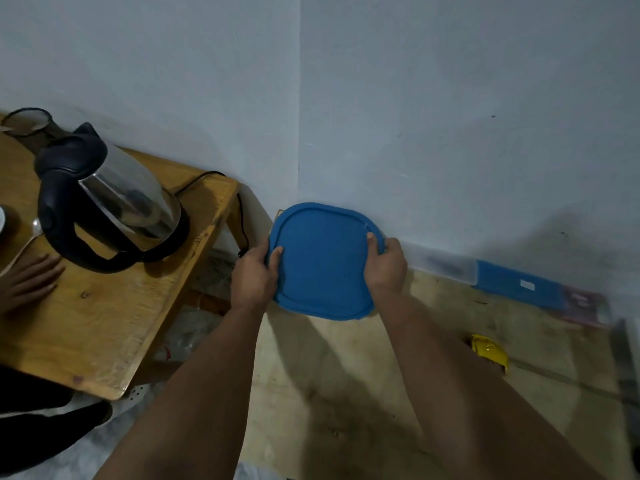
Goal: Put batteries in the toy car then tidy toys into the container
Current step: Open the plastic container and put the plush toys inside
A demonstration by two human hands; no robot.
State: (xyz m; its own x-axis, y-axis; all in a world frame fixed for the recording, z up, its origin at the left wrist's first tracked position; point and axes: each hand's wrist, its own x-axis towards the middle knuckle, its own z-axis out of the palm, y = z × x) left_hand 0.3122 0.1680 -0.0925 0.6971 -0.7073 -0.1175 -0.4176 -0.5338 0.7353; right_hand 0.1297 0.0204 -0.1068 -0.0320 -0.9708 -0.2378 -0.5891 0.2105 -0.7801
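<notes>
A blue rounded-square container lid (323, 263) fills the middle of the view, near the wall corner above a wooden surface (346, 375). My left hand (254, 277) grips its left edge with the thumb on top. My right hand (386, 263) grips its right edge, thumb pressed on the rim. The container body below the lid is hidden. No toy car or batteries are visible.
A steel kettle with a black handle (107, 202) stands on a wooden side table (104, 323) at the left, its cord hanging off the back. Another person's hand (27, 280) rests on that table. A yellow packet (490, 351) and a blue flat box (519, 284) lie at the right.
</notes>
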